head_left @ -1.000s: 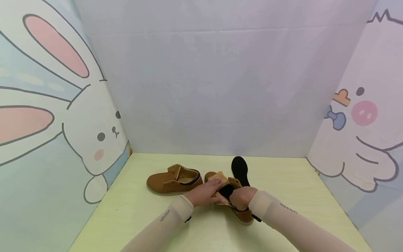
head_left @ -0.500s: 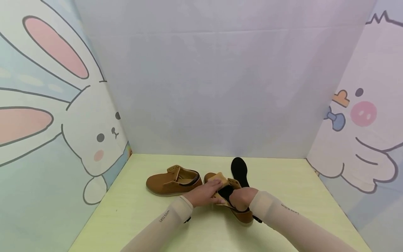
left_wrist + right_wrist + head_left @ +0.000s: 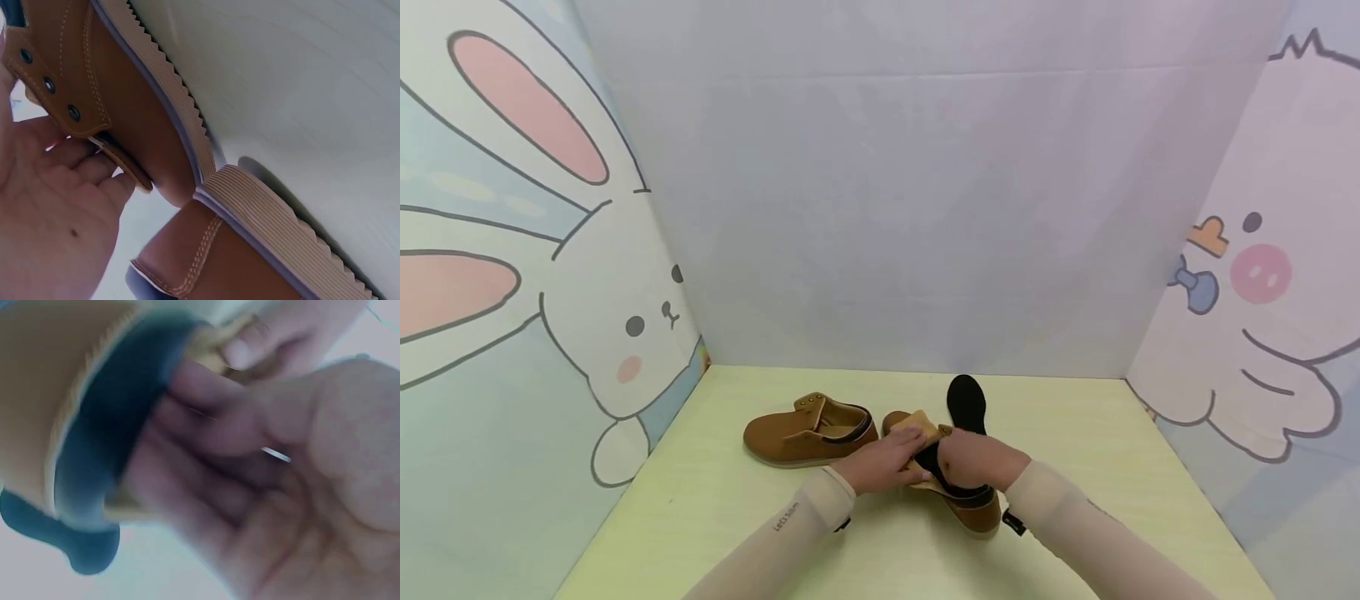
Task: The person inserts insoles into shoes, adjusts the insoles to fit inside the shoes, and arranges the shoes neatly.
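Observation:
My left hand (image 3: 883, 464) grips a brown shoe (image 3: 976, 512) near its front, thumb at the near flap and fingers over the raised tan tongue (image 3: 917, 425). In the left wrist view, those fingers bend behind the tongue below the eyelets (image 3: 74, 112). A black insole (image 3: 927, 457) shows inside this shoe. My right hand (image 3: 977, 460) reaches into the opening; the right wrist view has its fingers (image 3: 162, 462) fairly straight past the dark collar (image 3: 119, 400), the tips hidden inside. A second black insole (image 3: 966, 404) lies behind the shoe.
The other brown shoe (image 3: 778, 437) stands on the left, toe pointing left, its heel (image 3: 250, 250) against the gripped shoe's toe. The pale table (image 3: 737, 517) is bounded by a plain back wall (image 3: 880, 250) and side walls with cartoon animals.
My right hand has risen slightly and shifted left from the heel toward the shoe's middle, baring more of the collar. The left hand keeps its grip on the shoe.

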Available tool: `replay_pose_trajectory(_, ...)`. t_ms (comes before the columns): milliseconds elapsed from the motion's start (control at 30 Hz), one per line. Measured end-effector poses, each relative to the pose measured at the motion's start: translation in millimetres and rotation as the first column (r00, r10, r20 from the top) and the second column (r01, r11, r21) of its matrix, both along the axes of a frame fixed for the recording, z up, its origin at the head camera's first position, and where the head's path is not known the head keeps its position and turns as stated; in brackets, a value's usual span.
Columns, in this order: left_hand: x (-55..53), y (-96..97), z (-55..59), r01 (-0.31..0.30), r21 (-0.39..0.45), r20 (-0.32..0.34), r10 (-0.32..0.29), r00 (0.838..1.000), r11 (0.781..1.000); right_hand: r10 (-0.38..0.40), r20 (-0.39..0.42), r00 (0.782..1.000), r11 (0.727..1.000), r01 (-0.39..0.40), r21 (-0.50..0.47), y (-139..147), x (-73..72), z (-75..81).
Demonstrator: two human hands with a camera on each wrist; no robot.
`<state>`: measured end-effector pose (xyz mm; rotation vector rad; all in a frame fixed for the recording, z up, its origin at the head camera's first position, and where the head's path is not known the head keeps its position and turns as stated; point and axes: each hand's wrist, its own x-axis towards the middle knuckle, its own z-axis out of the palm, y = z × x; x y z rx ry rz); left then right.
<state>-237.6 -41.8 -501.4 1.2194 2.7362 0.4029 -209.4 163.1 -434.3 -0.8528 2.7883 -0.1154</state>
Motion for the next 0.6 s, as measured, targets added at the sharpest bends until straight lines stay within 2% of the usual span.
replay_pose_trajectory(100, 0.9, 1.3, -1.0, 0.018, -0.004, -0.09, -0.018, 0.996, 1.0, -0.084, -0.157, 0.984, 0.977, 0.05, -0.208, 10.8, -9.3, -0.1)
replay_pose_trajectory(167, 2.3, 1.7, -1.0, 0.0, -0.012, -0.139, -0.002, 0.99, 1.0, -0.184, -0.199, 0.963, 0.95, 0.123, -0.286, 18.2, -14.2, -3.9)
replay_pose_trajectory(267, 5.0, 0.4, -1.6, -0.056, -0.015, -0.199, 0.052, 0.979, 0.998, -0.292, -0.134, 0.947, 0.922, 0.241, -0.305, 27.6, -21.3, -14.8)
replay_pose_trajectory(367, 6.6, 0.0, -2.8, -0.107, 0.047, -0.235, 0.115, 0.965, 0.993, -0.346, -0.026, 0.938, 0.894, 0.32, -0.314, 33.6, -26.5, -27.3)
replay_pose_trajectory(433, 7.1, 1.0, -4.1, -0.139, 0.117, -0.209, 0.162, 0.964, 0.983, -0.355, 0.025, 0.934, 0.876, 0.342, -0.341, 35.3, -28.3, -31.8)
replay_pose_trajectory(467, 7.4, 1.7, -4.1, -0.154, 0.161, -0.175, 0.182, 0.968, 0.975, -0.356, 0.038, 0.934, 0.868, 0.345, -0.357, 35.9, -28.4, -33.2)
replay_pose_trajectory(533, 7.8, 3.1, -4.1, -0.197, 0.233, -0.072, 0.219, 0.973, 0.952, -0.355, 0.042, 0.934, 0.855, 0.342, -0.39, 36.9, -28.3, -35.2)
replay_pose_trajectory(600, 7.9, 4.3, -4.1, -0.252, 0.284, 0.056, 0.246, 0.968, 0.925, -0.358, 0.045, 0.933, 0.845, 0.344, -0.408, 37.9, -28.4, -35.8)
